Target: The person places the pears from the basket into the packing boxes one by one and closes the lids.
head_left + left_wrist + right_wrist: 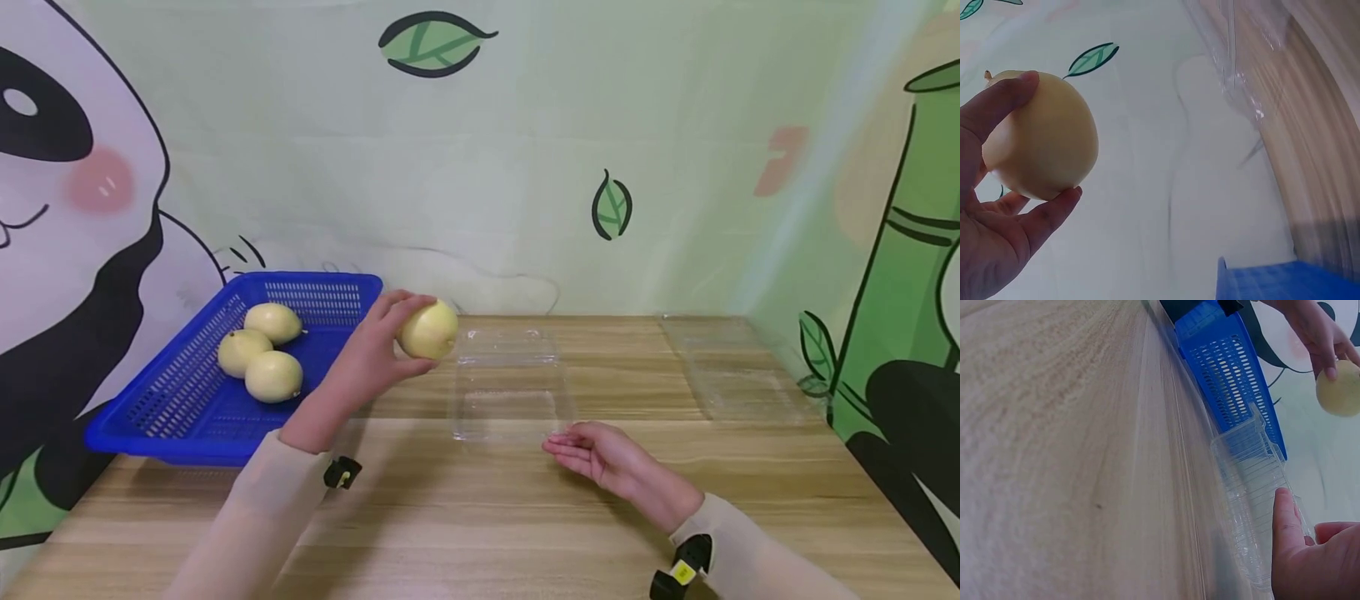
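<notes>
Left hand (367,350): curled partway, thumb and fingers spread around a pale-yellow, rounded fruit (431,329), which it holds in the air between the containers. Right hand (603,458): loosely extended, fingertips at the near right corner of a clear plastic rectangular container (510,375); wood grain shows through its floor.

Blue slotted plastic basket (176,404), left: three similar pale-yellow fruits (273,377) clustered inside. Second clear plastic container (750,383) sits far right on the light wood-grain table (465,517).

Held fruit: smooth, slightly oblong. I note a small brown stem stub in the left-wrist view, unclear from the head; the right-wrist view alone shows ribbing along the nearer container's wall distinctly.
</notes>
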### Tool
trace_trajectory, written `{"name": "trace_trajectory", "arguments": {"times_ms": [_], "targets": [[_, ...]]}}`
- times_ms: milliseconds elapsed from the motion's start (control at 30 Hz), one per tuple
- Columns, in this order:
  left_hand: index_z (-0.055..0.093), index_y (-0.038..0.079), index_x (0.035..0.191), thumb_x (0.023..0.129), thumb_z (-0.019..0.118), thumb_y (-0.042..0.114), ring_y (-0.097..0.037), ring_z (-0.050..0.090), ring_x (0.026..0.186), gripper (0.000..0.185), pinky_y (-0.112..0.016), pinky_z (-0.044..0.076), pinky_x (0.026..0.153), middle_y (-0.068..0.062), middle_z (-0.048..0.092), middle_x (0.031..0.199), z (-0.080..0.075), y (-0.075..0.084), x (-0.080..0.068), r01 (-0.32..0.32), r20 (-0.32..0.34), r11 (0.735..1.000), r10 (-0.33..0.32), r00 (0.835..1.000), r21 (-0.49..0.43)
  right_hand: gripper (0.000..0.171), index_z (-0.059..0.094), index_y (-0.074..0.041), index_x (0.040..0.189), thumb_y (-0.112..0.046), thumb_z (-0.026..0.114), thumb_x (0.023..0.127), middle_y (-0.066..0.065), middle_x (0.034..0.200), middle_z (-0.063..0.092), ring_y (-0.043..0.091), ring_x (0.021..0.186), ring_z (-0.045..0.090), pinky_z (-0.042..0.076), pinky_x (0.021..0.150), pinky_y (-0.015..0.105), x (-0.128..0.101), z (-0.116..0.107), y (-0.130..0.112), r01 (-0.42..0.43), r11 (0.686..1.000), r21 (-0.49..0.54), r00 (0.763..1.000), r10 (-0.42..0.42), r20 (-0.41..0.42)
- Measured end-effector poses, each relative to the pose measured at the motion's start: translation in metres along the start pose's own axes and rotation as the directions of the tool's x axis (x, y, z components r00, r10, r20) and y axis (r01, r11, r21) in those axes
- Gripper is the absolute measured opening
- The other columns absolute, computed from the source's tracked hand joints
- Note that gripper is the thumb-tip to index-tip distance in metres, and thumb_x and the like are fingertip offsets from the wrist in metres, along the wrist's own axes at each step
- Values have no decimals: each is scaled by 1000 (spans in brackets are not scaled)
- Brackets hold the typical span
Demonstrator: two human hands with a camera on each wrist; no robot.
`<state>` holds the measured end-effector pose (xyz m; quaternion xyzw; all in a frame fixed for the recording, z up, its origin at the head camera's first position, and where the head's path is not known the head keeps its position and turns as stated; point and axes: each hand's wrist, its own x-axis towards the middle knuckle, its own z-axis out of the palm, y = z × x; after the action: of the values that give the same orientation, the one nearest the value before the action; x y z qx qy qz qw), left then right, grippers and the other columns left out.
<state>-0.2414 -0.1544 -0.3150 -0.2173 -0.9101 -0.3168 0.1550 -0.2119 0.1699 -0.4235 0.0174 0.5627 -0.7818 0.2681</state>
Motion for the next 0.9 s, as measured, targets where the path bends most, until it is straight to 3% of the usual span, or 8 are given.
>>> {"name": "trace_trajectory", "arguments": {"times_ms": [533, 767, 900], "targets": [[54, 11, 144, 77, 88, 7, -45, 59, 127, 75, -61, 53, 104, -23, 48, 146, 25, 15, 6, -15, 9, 999, 16, 1000, -33, 25, 58, 2, 111, -6, 35, 107, 1, 91, 75, 6, 89, 74, 60, 86, 18, 0, -4, 0, 0, 1000, 12, 1000, 0, -2], [56, 11, 141, 75, 89, 5, -45, 55, 131, 75, -61, 52, 106, -24, 49, 145, 40, 18, 8, -24, -9, 996, 24, 1000, -87, 26, 51, 8, 121, -6, 34, 108, 1, 91, 75, 6, 90, 74, 60, 86, 18, 0, -2, -1, -7, 1000, 3, 1000, 7, -7], [56, 11, 142, 75, 89, 6, -45, 56, 131, 76, -60, 52, 106, -23, 49, 146, 50, 20, 9, -29, 13, 995, 30, 999, -100, 26, 51, 9, 121, -6, 35, 108, 2, 91, 75, 7, 90, 75, 60, 86, 19, 0, -2, -1, -12, 1000, 10, 1000, 12, -6]]}}
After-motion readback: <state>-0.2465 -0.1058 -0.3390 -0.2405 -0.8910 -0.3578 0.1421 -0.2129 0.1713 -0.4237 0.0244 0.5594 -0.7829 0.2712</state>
